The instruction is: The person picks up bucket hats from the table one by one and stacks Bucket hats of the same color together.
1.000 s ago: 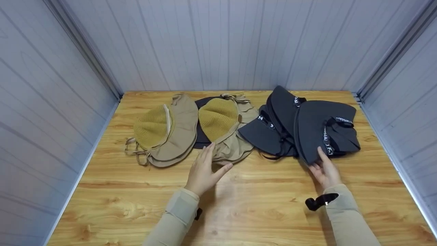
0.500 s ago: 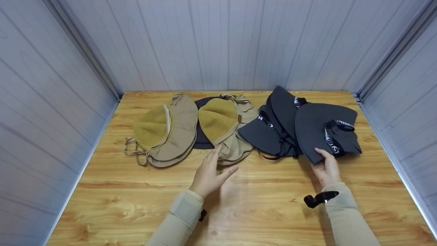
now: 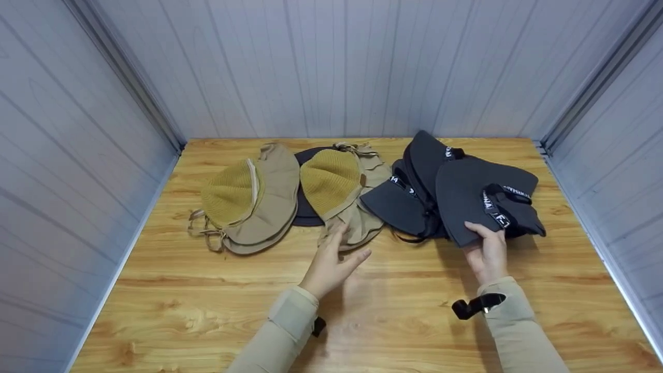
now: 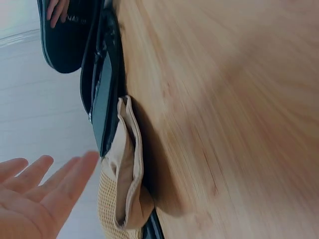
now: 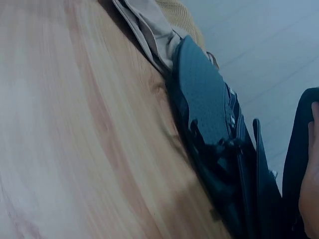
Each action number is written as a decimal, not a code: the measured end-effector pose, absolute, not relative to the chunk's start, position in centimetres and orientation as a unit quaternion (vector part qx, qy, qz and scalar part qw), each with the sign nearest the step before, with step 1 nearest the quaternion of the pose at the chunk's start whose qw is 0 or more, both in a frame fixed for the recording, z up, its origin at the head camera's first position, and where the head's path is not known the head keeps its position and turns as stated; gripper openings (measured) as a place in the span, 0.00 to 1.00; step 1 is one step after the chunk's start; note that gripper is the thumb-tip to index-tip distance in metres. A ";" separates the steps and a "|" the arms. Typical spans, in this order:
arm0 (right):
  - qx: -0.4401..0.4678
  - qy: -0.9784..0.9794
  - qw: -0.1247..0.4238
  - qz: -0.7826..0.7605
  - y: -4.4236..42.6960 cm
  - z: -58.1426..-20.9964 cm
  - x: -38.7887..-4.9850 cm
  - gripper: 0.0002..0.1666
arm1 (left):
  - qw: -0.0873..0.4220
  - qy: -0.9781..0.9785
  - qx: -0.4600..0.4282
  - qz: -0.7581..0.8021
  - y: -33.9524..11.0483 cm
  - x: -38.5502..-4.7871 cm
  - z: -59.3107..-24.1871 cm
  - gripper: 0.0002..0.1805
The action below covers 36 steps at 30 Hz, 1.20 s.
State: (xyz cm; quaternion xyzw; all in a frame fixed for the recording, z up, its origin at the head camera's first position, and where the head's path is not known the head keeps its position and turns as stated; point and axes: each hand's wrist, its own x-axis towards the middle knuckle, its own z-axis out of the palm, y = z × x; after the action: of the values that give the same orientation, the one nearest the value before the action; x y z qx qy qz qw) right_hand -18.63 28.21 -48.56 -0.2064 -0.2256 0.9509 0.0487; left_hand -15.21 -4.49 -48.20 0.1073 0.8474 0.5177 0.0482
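Note:
My right hand (image 3: 488, 255) pinches the near corner of a dark grey sun hat's brim (image 3: 466, 191), thumb on top and fingers beneath. That hat is lifted off the pile, its black lettered band showing; in the right wrist view the hand (image 5: 310, 184) shows only at the edge. Left of it lie more dark grey hats (image 3: 401, 207), overlapping. With fingers extended, my left hand (image 3: 331, 267) hovers by the near edge of a mustard and beige hat (image 3: 331, 178) and holds nothing. The left wrist view shows that hand (image 4: 40, 199) apart from the beige brim (image 4: 130, 164).
Another mustard and beige hat (image 3: 230, 194) with tie strings lies at the left, its wide brim toward the middle. Dark fabric (image 3: 308, 207) shows between the two mustard hats. Panelled walls (image 3: 342, 67) enclose the wooden table (image 3: 171, 311) at the back and sides.
My right hand has raised the dark grey hat and drawn it slightly left, away from the hats under it. My left hand has drifted a little to the right, still empty.

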 end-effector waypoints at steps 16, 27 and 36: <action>-0.121 -0.384 0.085 0.911 24.3 -47.7 -17.3 0.51 | 0.099 0.797 0.093 0.589 -3.4 -15.3 -48.5 0.37; -0.077 -0.448 0.052 0.889 22.4 -47.5 -15.9 0.50 | 0.133 0.764 0.095 0.624 -2.8 -15.2 -48.2 0.35; -0.058 -0.480 0.025 0.875 20.7 -47.6 -14.5 0.46 | 0.160 0.722 0.099 0.666 -2.3 -15.1 -48.0 0.31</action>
State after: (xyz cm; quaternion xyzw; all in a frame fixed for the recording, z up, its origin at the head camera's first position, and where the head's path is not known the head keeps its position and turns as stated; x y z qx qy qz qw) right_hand -14.50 20.69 -47.61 -0.0578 -0.4801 0.8750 0.0250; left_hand -15.08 -2.28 -47.97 0.0989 0.7221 0.6657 0.1598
